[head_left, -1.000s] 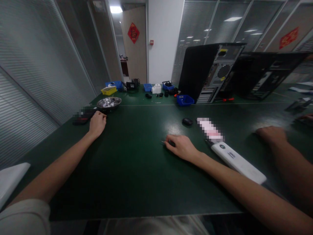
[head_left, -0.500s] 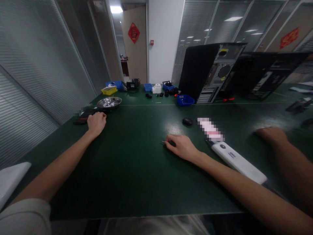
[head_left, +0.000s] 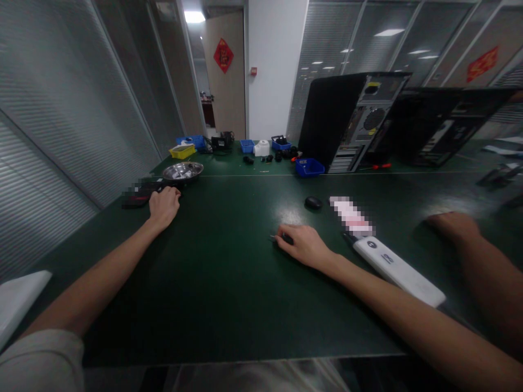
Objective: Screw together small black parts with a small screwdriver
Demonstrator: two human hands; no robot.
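My left hand [head_left: 164,208] reaches to the far left of the green table [head_left: 229,294]. Its fingers are curled together beside a dark, partly blurred object [head_left: 139,197], just in front of a shiny metal bowl [head_left: 182,172] with small pieces inside. What these fingers hold, if anything, is hidden. My right hand [head_left: 302,244] rests on the table right of centre, closed around a small dark-handled tool [head_left: 287,238] whose thin metal tip points left. Behind that hand lies a black computer mouse [head_left: 313,202].
A long white device [head_left: 398,269] lies right of my right forearm. Another person's hand [head_left: 453,226] rests farther right. Black computer towers [head_left: 333,117] stand at the back right, near a blue bin [head_left: 309,167]. A yellow tray [head_left: 182,151] sits at the back left.
My left hand has shifted slightly to the right, still close to the metal bowl. My right hand and the tool in it stay in place.
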